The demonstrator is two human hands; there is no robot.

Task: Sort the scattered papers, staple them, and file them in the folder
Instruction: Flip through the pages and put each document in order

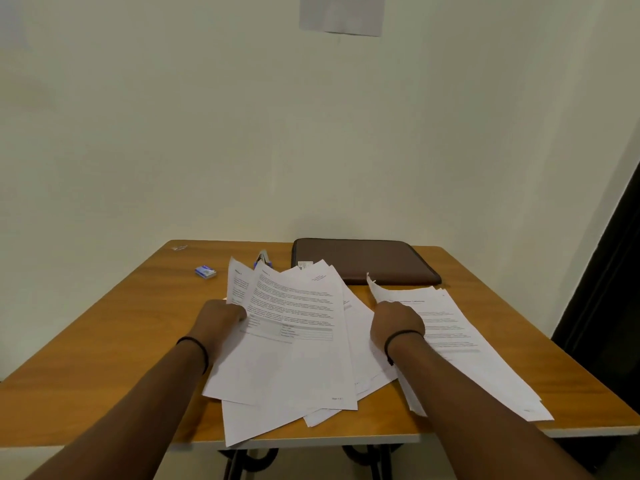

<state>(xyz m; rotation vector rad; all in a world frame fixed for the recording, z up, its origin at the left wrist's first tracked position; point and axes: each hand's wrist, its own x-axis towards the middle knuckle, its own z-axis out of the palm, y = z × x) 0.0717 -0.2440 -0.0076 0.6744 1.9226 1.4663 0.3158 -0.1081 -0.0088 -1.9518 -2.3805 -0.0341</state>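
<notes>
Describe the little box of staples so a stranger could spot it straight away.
Start at the wooden table and look to its far left part, left of the fanned pile of papers. The small box lies flat there, alone on bare wood. It is blue and white, unlike the stapler half hidden behind the sheets.

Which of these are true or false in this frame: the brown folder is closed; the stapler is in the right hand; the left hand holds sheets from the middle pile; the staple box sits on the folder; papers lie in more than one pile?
1. The brown folder is closed. True.
2. The stapler is in the right hand. False: it lies on the table behind the papers; the right hand grips the right pile.
3. The left hand holds sheets of the middle pile. True.
4. The staple box sits on the folder. False: it rests on the bare table, left of the stapler.
5. Papers lie in more than one pile. True.
</notes>
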